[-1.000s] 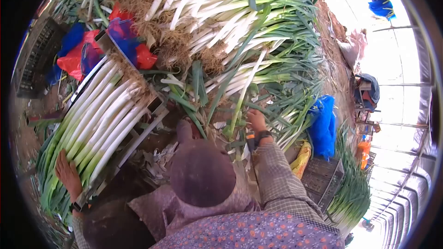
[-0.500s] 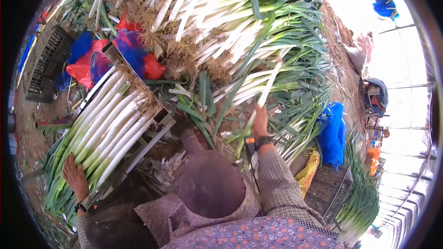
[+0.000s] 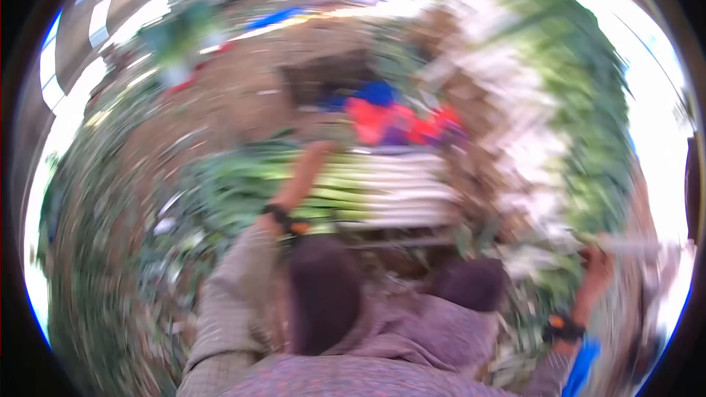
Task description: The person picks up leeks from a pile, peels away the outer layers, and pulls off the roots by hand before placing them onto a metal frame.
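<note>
My left hand (image 3: pixel 309 173) reaches across the green part of a row of leeks (image 3: pixel 397 184) lying side by side in a metal-edged rack, white ends to the right. Motion blurs its fingers, and whether they grip any leek is unclear. At the right, my right hand (image 3: pixel 597 265) is closed round a single leek (image 3: pixel 632 246), whose white shaft points right. A big pile of leeks (image 3: pixel 515 110) lies beyond, roots toward the left and green leaves toward the right.
Red and blue mesh bags (image 3: pixel 401 119) lie behind the rack, by a dark crate (image 3: pixel 327 77). Loose leaves (image 3: pixel 169 250) cover the ground at the left. A blue bag (image 3: pixel 582 367) shows at the lower right. The whole view is smeared.
The view has swung left, so the rack now appears central and level. My left hand has moved across the leeks toward the rack's far side. My right hand still holds a leek, now farther right.
</note>
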